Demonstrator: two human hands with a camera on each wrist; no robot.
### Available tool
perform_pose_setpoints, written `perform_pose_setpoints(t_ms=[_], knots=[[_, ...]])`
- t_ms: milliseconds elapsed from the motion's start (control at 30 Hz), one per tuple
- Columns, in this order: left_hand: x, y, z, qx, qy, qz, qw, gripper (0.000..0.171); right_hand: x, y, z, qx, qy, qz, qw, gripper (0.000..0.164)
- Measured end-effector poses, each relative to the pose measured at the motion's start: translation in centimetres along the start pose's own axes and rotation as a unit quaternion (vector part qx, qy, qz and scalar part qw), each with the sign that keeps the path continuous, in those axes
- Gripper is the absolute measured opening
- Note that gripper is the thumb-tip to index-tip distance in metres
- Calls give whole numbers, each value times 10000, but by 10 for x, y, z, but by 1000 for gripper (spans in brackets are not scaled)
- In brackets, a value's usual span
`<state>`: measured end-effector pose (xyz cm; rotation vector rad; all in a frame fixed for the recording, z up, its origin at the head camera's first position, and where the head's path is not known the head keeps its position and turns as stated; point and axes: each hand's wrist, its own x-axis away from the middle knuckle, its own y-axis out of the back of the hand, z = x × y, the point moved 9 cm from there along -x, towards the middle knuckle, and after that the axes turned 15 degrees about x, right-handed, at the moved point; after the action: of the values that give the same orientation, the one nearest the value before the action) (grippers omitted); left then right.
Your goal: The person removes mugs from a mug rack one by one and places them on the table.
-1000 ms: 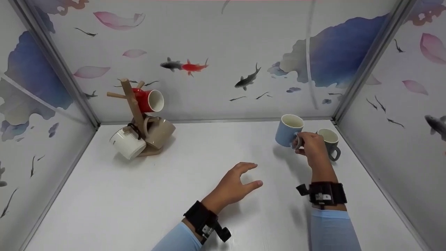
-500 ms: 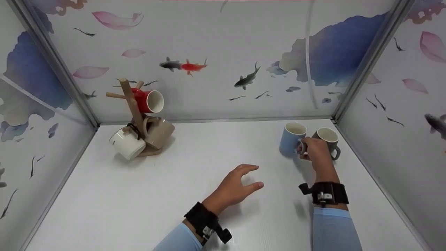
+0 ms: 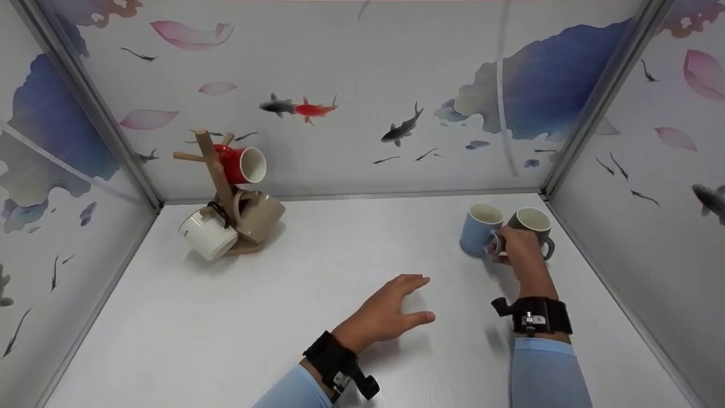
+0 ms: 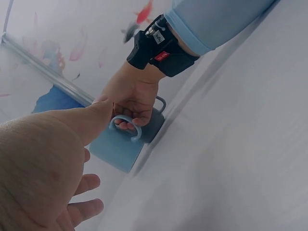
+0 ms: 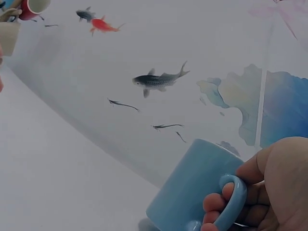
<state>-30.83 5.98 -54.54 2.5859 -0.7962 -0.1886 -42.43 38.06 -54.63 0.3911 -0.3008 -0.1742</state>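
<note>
A light blue mug (image 3: 477,231) with a pale inside stands upright at the right rear of the white table. My right hand (image 3: 524,252) grips its handle, fingers curled through the loop, as the right wrist view shows on the blue mug (image 5: 190,185). Just right of it is a dark grey mug (image 3: 538,220), partly hidden behind that hand, its handle toward the front right. My left hand (image 3: 385,314) holds nothing over the middle of the table, thumb and fingers spread apart. In the left wrist view the left hand (image 4: 43,163) fills the lower left.
At the left rear stands a wooden mug tree (image 3: 216,170). On it hang a red mug (image 3: 231,164), a taupe mug (image 3: 260,215) and a white mug (image 3: 207,232). Printed walls enclose the table (image 3: 198,323) at the back and both sides.
My right hand has brought the blue mug down and to the right, close beside the grey mug. The left hand has shifted slightly right and toward the front.
</note>
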Motion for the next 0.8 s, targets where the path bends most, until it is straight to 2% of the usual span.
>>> perform_pose_setpoints(t_ms=[400,567,800], knots=[[0,-2,1,-43,24,63,10000,77,-2,4,-9,284,-80,19,9996,32],[0,-3,1,-235,3,90,9997,76,-4,8,-12,429,-184,-89,9989,29],[0,0,6,-487,81,57,9988,75,-6,9,-18,326,-373,27,9988,30]])
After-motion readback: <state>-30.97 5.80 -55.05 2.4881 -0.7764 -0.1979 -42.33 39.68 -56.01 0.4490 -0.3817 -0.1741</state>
